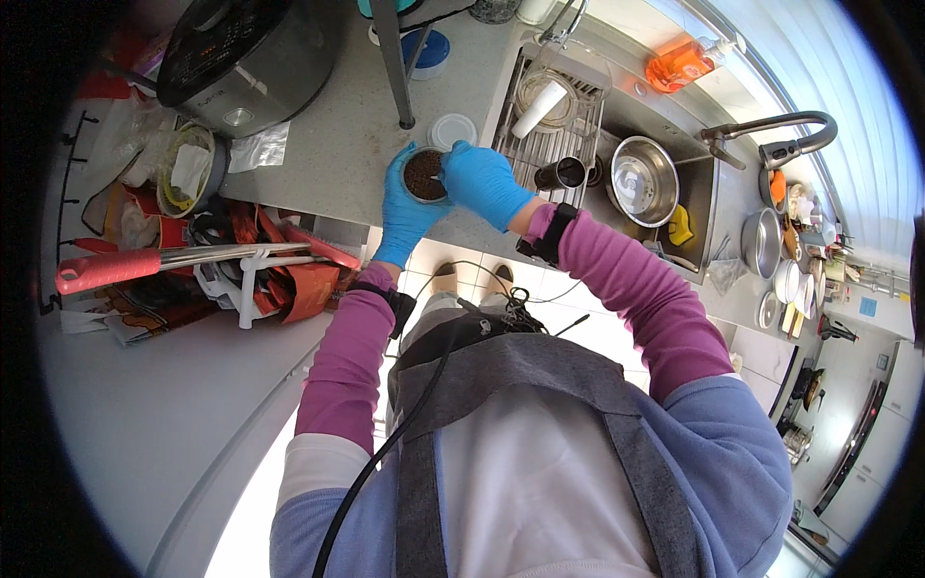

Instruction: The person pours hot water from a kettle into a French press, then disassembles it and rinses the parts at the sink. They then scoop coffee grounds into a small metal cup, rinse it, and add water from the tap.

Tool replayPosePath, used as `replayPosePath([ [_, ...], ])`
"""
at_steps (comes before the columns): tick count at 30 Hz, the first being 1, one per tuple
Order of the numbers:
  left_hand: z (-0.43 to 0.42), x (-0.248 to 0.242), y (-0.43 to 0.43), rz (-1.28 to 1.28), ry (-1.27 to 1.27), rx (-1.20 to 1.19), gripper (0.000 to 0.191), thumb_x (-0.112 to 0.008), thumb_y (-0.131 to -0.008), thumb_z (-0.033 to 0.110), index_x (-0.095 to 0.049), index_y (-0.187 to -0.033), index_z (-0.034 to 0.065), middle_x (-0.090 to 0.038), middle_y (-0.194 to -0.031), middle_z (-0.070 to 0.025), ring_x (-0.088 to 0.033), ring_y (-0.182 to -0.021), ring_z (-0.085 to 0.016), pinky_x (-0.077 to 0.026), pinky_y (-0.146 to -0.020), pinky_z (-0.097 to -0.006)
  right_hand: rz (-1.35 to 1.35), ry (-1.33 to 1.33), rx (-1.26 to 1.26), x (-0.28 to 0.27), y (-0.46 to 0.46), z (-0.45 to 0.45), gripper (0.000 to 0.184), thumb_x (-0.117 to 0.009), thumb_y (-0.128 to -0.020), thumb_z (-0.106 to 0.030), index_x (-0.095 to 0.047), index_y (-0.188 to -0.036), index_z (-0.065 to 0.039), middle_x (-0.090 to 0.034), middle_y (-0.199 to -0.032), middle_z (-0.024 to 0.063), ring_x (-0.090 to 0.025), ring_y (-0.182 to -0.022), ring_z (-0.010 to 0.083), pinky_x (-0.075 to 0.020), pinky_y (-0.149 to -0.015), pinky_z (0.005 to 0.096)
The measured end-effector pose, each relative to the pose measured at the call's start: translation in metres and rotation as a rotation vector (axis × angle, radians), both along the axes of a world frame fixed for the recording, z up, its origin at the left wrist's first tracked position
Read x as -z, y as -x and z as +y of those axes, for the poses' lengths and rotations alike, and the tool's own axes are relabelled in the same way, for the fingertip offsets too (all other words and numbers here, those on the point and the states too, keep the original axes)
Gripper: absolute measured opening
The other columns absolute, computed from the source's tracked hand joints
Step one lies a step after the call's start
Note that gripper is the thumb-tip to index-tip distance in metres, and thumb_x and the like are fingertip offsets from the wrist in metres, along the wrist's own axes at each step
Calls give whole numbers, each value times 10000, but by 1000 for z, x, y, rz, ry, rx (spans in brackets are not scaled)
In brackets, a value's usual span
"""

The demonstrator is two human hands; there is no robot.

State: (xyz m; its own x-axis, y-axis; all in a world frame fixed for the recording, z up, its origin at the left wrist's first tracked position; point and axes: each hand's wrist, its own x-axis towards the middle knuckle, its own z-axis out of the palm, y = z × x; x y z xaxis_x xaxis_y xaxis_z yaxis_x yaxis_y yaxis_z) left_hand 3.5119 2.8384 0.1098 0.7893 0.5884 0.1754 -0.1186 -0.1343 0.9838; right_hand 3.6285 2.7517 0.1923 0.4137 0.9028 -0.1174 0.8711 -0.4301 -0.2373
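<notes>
A round jar [426, 196] of dark brown granules [421, 175] is at the counter's front edge, its opening facing up. My left hand [406, 217], in a blue glove, wraps around the jar's side. My right hand [483, 180], gloved the same way, is bent over the rim with curled fingers. From those fingers a small pale utensil tip [436, 176] reaches into the granules; the rest of the utensil is hidden by the hand. Just behind the jar a round white lid [452, 131] lies flat on the counter [325, 166].
Right of my hands, a rack [506, 148] over the sink holds a glass vessel [560, 108] and a dark cup [561, 174]. A steel bowl [643, 180] sits in the sink near a faucet [769, 137]. A metal stand leg [396, 72] and a multicooker [249, 65] are at left.
</notes>
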Motion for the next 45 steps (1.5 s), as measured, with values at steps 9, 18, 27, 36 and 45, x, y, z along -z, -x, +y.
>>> replayPosePath([
  [9, 2, 6, -4, -21, -17, 26, 961, -870, -590, 79, -307, -1368, 60, -488, -1287, -126, -522, -1162, -240, -482, -985, -370, 371, 91, 141, -31, -8, -13, 308, -558, -880, -268, -661, -952, 13, -651, -891, 220, -638, -812, 378, -512, -753, 426],
  [18, -1, -12, -6, 93, -271, -44, 934, -886, -570, 124, -361, -1339, 47, -494, -1272, -125, -530, -1143, -235, -469, -986, -358, 535, -92, 65, -11, -28, -46, 246, -551, -879, -190, -667, -958, 13, -647, -856, 203, -610, -764, 329, -502, -707, 386],
  [27, -5, -28, -20, 108, -330, -1, 897, -882, -593, 167, -375, -1321, 39, -506, -1240, -136, -544, -1121, -240, -473, -982, -358, 980, -151, 466, -28, -33, -77, 273, -536, -920, -220, -664, -999, 8, -602, -733, 90, -495, -639, 146, -436, -612, 305],
  [36, -27, -55, -36, 39, -350, 61, 905, -887, -586, 181, -371, -1317, 44, -512, -1240, -135, -542, -1130, -245, -469, -988, -362, 1094, -290, 576, -42, -31, -109, 290, -530, -941, -261, -636, -906, 6, -523, -687, 25, -442, -642, 109, -398, -590, 285],
  [45, -54, -56, -58, -15, -328, 140, 842, -867, -608, 133, -389, -1297, 47, -514, -1250, -131, -541, -1139, -256, -449, -1007, -360, 1175, -547, 665, -56, -49, -184, 227, -537, -947, -243, -644, -899, -49, -430, -660, -64, -353, -594, 47, -295, -546, 208],
])
